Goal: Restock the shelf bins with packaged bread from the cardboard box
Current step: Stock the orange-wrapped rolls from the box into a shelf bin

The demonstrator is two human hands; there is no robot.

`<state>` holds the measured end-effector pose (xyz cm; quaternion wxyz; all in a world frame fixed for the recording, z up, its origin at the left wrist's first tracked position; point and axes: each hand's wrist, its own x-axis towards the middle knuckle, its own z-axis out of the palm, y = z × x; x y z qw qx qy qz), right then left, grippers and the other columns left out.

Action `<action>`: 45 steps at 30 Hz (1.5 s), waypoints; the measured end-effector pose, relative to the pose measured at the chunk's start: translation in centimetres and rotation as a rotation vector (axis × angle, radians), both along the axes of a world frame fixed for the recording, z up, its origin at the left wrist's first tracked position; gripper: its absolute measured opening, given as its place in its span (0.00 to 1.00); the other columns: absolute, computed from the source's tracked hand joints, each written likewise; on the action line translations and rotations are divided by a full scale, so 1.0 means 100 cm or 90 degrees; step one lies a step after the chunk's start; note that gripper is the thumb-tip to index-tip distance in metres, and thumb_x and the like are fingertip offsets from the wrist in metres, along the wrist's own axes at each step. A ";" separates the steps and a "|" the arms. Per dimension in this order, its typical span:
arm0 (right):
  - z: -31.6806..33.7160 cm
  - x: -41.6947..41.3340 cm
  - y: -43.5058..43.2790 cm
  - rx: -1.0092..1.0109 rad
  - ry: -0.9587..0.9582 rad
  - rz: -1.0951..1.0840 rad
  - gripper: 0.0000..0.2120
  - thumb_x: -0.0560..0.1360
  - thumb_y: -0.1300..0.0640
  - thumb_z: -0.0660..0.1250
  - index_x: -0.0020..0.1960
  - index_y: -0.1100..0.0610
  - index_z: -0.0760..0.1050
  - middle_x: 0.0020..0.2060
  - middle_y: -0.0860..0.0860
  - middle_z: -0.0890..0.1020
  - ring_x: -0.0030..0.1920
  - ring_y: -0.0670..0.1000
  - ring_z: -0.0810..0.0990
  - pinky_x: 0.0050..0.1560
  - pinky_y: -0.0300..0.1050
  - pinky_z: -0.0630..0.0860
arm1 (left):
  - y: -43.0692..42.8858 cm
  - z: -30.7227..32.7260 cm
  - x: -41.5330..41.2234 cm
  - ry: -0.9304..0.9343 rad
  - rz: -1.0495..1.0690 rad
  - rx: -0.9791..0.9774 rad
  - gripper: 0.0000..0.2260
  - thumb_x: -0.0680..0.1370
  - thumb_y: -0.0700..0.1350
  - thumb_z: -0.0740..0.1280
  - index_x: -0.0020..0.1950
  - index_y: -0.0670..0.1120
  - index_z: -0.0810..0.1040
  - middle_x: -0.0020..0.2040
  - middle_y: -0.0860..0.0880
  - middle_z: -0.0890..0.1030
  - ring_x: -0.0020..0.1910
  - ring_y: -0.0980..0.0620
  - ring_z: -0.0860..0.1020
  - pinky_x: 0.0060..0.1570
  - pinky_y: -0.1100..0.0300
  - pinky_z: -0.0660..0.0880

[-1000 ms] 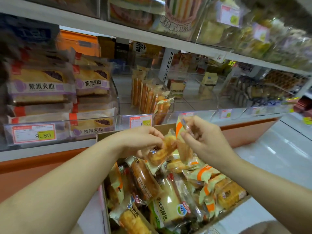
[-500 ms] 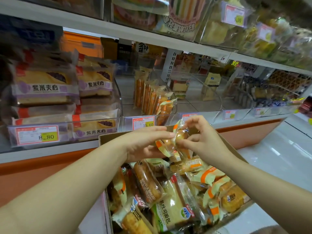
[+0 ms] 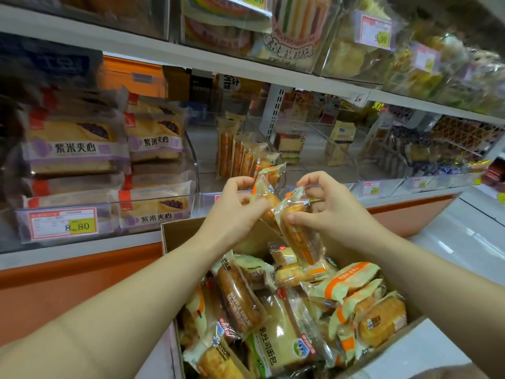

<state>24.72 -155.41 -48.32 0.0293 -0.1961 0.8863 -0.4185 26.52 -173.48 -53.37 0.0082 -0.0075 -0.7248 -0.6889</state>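
Packaged bread is being held above the cardboard box (image 3: pixel 170 242), two small orange-and-green bun packets at once. One packet (image 3: pixel 266 187) is being pinched by the left hand (image 3: pixel 235 212), fingers curled round its lower part. The other packet (image 3: pixel 299 233) is being gripped by the right hand (image 3: pixel 337 214), thumb pressed on the front, fingers hooked over the top seal. The two packets are touching, just in front of the shelf edge.

Step judged: pick done, transfer to the shelf being started. The next move likely calls for the packets being carried forward and stood on end in the middle clear bin (image 3: pixel 209 205), where matching upright packets (image 3: pixel 240 157) are being displayed with room beside them.

Left bin (image 3: pixel 195 165) is being taken up almost fully by purple-rice sandwich bread (image 3: pixel 73 149). Box is being kept well stocked: waffle bread (image 3: pixel 240 299), toast pack (image 3: pixel 278 332), more buns (image 3: pixel 352 283).
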 end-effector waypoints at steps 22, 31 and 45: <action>0.066 0.003 -0.049 0.219 0.025 0.071 0.28 0.56 0.37 0.73 0.51 0.50 0.75 0.46 0.48 0.83 0.44 0.47 0.83 0.46 0.47 0.81 | -0.021 0.021 0.004 -0.039 -0.007 0.074 0.10 0.79 0.56 0.62 0.56 0.52 0.74 0.52 0.49 0.82 0.49 0.50 0.82 0.50 0.49 0.80; 0.064 0.003 -0.069 0.199 0.089 0.065 0.16 0.66 0.47 0.75 0.49 0.49 0.75 0.45 0.47 0.82 0.40 0.43 0.82 0.39 0.38 0.80 | -0.042 0.028 0.019 0.081 0.044 0.007 0.28 0.72 0.71 0.56 0.62 0.54 0.72 0.54 0.56 0.80 0.52 0.61 0.78 0.54 0.57 0.76; 0.053 -0.041 -0.082 0.037 0.367 0.037 0.16 0.68 0.58 0.76 0.52 0.48 0.75 0.48 0.41 0.79 0.47 0.43 0.80 0.49 0.37 0.79 | -0.056 0.066 -0.017 0.248 0.091 -0.197 0.28 0.73 0.49 0.72 0.63 0.65 0.57 0.59 0.61 0.71 0.55 0.70 0.72 0.50 0.78 0.69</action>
